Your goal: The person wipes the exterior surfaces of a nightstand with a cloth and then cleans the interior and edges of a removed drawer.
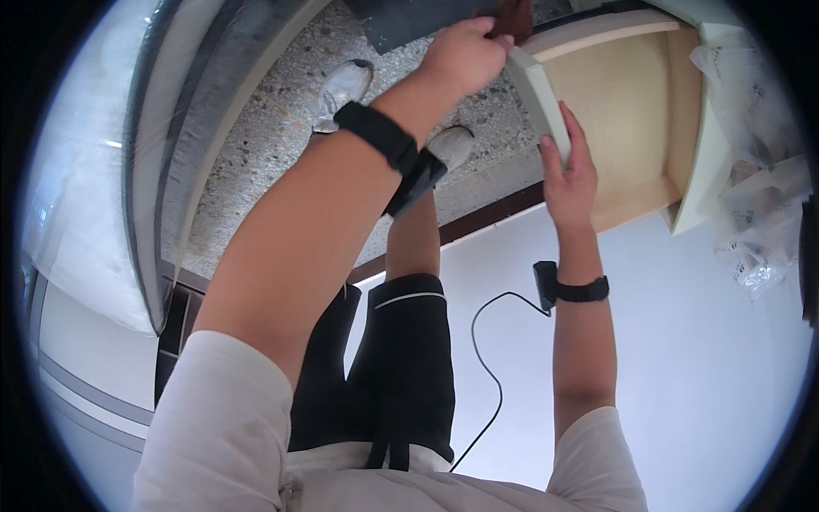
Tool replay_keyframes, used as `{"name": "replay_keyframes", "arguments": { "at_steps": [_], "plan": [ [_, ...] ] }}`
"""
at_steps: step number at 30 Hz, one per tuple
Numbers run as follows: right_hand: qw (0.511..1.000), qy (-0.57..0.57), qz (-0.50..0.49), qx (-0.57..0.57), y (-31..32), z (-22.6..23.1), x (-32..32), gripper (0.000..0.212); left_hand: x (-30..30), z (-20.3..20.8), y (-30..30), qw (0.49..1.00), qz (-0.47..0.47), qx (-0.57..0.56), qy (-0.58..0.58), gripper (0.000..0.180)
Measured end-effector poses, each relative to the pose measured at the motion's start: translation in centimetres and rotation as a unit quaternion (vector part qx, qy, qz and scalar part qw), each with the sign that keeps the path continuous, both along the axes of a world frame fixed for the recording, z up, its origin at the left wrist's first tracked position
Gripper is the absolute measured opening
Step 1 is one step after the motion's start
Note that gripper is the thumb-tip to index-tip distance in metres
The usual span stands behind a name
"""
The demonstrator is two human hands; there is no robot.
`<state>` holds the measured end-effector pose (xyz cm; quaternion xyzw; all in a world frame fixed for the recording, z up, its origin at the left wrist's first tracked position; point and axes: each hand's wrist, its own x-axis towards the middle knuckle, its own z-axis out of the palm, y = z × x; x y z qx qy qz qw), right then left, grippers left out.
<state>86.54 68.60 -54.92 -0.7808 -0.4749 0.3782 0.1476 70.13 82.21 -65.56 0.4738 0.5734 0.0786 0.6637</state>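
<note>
An open drawer point(623, 102) with a pale wood inside and a light greenish front panel point(537, 90) is at the upper right. My right hand point(573, 183) grips the near part of that front panel, thumb on one side and fingers on the other. At the panel's far end, my left hand point(467, 58) is closed, its fingers bent round a reddish-brown, cloth-like piece point(515, 19). Most of this piece is beyond my fingers, and its exact kind is unclear. Both wrists wear black straps with small dark devices.
Clear plastic wrapping point(755, 188) hangs by the drawer's right side. A dark grey flat panel point(401, 21) lies beyond my shoes on the speckled floor point(264, 145). Plastic-covered furniture point(85, 188) stands at the left, a white wall point(682, 358) at the right. A black cable point(500, 392) runs to my right wrist.
</note>
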Motion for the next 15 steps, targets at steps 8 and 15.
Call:
{"name": "replay_keyframes", "arguments": {
  "at_steps": [8, 15],
  "plan": [
    [0.993, -0.1, 0.038, 0.057, -0.4, -0.5, -0.8, 0.043, -0.6, 2.6, 0.1, 0.999, -0.034, 0.022, -0.018, 0.033],
    [0.993, -0.1, 0.028, 0.055, -0.6, -0.6, -1.2, 0.044, -1.3, 8.8, 0.1, 0.998, -0.029, -0.025, -0.049, 0.034]
  ]
}}
